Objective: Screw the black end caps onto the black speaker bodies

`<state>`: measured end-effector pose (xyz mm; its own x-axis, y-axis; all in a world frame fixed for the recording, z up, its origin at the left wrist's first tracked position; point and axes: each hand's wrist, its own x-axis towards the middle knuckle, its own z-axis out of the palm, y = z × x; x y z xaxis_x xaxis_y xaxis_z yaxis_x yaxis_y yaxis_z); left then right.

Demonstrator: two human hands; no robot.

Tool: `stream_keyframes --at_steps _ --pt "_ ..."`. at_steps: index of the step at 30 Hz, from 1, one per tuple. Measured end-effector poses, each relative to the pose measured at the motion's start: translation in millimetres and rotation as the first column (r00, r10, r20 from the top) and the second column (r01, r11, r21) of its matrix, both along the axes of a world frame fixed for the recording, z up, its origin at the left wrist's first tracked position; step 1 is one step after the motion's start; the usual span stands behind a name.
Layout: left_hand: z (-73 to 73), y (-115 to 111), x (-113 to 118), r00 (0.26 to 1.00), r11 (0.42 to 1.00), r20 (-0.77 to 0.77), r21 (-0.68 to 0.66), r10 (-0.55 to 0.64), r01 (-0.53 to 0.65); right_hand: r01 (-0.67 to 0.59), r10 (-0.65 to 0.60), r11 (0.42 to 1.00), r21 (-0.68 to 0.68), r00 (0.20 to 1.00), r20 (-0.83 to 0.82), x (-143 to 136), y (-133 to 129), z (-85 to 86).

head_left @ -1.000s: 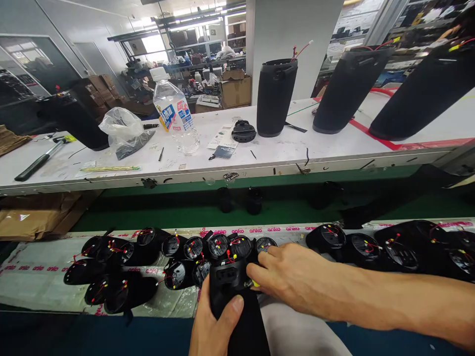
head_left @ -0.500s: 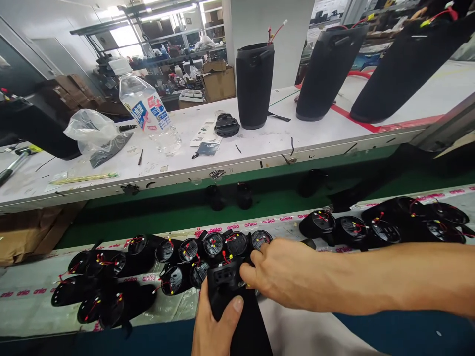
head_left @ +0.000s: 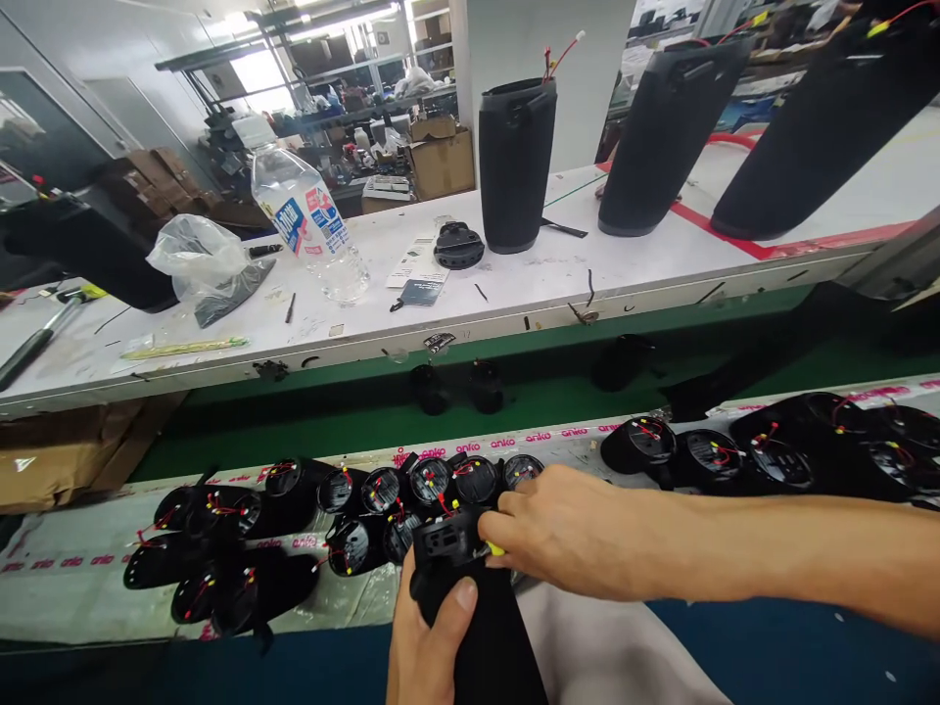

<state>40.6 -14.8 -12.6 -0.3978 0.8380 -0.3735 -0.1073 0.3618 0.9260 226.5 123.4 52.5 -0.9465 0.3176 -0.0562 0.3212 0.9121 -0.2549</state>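
A black cloth-covered speaker housing (head_left: pixel 489 636) stands tilted over my lap, with my left hand (head_left: pixel 433 636) wrapped round its side and the thumb pressed on the front. Near its top edge is a panel with small openings (head_left: pixel 445 539), and red wires with yellow plugs (head_left: pixel 447 506) rise behind it. My right hand (head_left: pixel 547 529) is closed at the right side of this top edge. Below its fingers shows part of a small yellow-handled tool (head_left: pixel 496 549); a thin light tip points at the housing. The rest of the tool is hidden in the fingers.
Several similar black housings (head_left: pixel 430 480) with wires lie on a plastic-covered surface (head_left: pixel 66 612) ahead. Beyond, a white bench (head_left: pixel 411 323) carries upright housings (head_left: pixel 518 171), a water bottle (head_left: pixel 312 225), a plastic bag (head_left: pixel 195 255) and a black round part (head_left: pixel 459 245).
My view has shifted slightly, so the bench things sit further right. Both hands keep their hold on the housing; more of the yellow handle shows below my right fingers.
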Motion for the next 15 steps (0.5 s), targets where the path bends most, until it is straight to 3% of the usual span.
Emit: stream_keyframes --at_steps 5,11,15 --pt "-4.4 -2 -1 0.998 0.999 -0.062 -0.038 -0.019 0.016 -0.034 0.034 0.998 0.048 0.999 -0.003 5 -5 -8.3" --pt "-9.7 -2 -4 0.993 0.997 -0.102 -0.041 -0.063 0.059 -0.069 0.060 0.990 0.120 0.995 0.082 2 -10 -2.1" --pt "-12.8 -3 -2 0.990 0.999 -0.136 -0.050 -0.027 0.020 -0.073 0.058 0.981 0.182 0.995 0.086 1 -16 -6.8"
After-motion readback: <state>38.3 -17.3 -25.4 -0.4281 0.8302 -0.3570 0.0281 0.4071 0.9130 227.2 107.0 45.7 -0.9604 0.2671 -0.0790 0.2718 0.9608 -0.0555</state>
